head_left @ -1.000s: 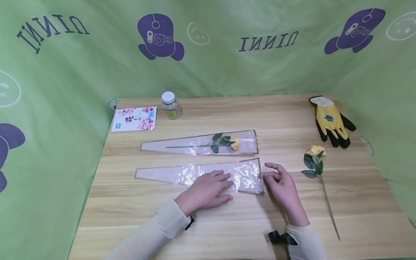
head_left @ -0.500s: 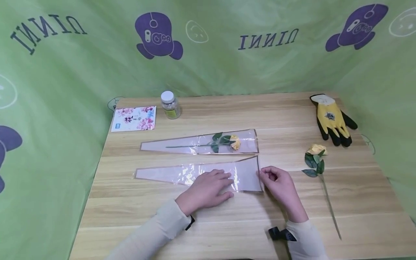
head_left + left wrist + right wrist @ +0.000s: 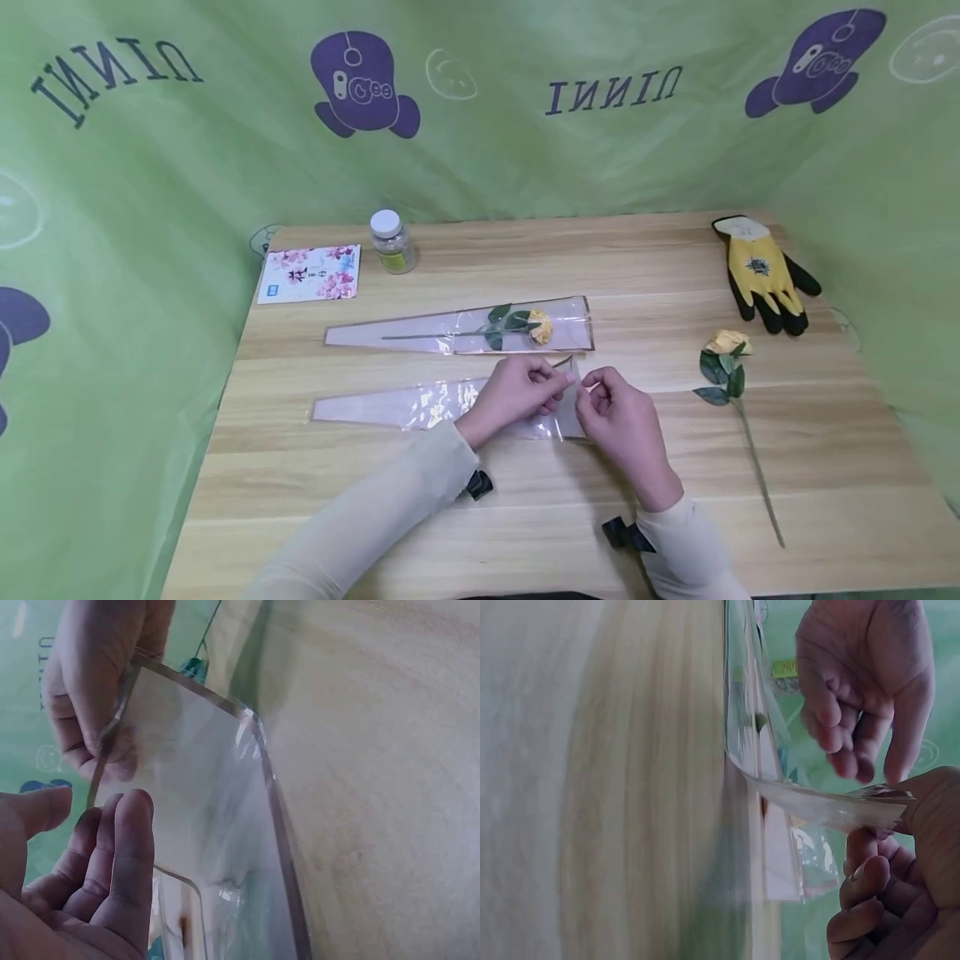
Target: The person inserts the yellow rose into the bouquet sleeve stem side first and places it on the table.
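Observation:
A clear flower sleeve with a brown border [image 3: 397, 407] lies across the table, its wide right end lifted. My right hand [image 3: 626, 425] pinches that raised end between thumb and fingers, as the right wrist view also shows. Close to the same edge hangs my left hand [image 3: 517, 390]; in the left wrist view its thumb and fingers [image 3: 133, 847] stand apart, with nothing between them. Behind lies a second sleeve [image 3: 573, 323] with a yellow artificial rose [image 3: 540, 327] inside. Another yellow rose [image 3: 726, 342] lies loose to the right, its stem toward me.
A yellow and black work glove [image 3: 763, 271] lies at the back right. A jar with a white lid [image 3: 392, 243] and a flower-printed packet [image 3: 309, 273] are at the back left. Green cloth [image 3: 510, 167] hangs behind the wooden table [image 3: 525, 525].
My left hand has risen off the sleeve and moved right, to its wide end. My right hand has taken hold of that end, lifted it and drawn it slightly left.

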{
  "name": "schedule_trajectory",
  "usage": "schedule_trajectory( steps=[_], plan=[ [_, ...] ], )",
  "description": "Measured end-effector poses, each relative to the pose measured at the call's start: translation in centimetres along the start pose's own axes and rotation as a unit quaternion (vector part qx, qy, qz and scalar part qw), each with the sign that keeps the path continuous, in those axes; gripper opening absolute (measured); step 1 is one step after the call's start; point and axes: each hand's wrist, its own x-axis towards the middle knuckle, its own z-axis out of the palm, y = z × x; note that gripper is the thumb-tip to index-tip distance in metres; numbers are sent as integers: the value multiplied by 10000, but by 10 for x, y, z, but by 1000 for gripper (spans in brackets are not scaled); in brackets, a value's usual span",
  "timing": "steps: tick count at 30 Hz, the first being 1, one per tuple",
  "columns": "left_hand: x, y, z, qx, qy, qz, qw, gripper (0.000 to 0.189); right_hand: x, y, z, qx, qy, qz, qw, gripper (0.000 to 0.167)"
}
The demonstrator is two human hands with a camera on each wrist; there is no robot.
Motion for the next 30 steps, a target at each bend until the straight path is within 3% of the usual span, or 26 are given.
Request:
schedule_trajectory(
  steps=[3, 7, 14, 17, 25, 27, 30],
  plan=[
    [2, -2, 0, 32, -74, -146, 9999, 33, 1, -2, 3, -93, 23, -149, 9998, 14],
    [3, -2, 1, 41, -202, -71, 9998, 25, 0, -3, 3, -128, 17, -138, 9998, 14],
    [6, -6, 2, 97, -52, -151, 9998, 6, -3, 3, -1, 325, -286, 621, 9971, 11],
    [8, -6, 3, -77, -4, -148, 9999, 7, -4, 10, -6, 751, -329, 738, 9939, 15],
    [11, -10, 4, -228, -43, -56, 9997, 12, -4, 43, -37, 1528, 170, -210, 9879, 32],
    [11, -12, 2, -199, -33, 8, 9998, 11, -4, 42, -53, 1583, 284, -288, 9866, 33],
    [9, -12, -2, -168, -11, 60, 9998, 9, -7, 55, -79, 1605, 458, -32, 9860, 30]
  ],
)
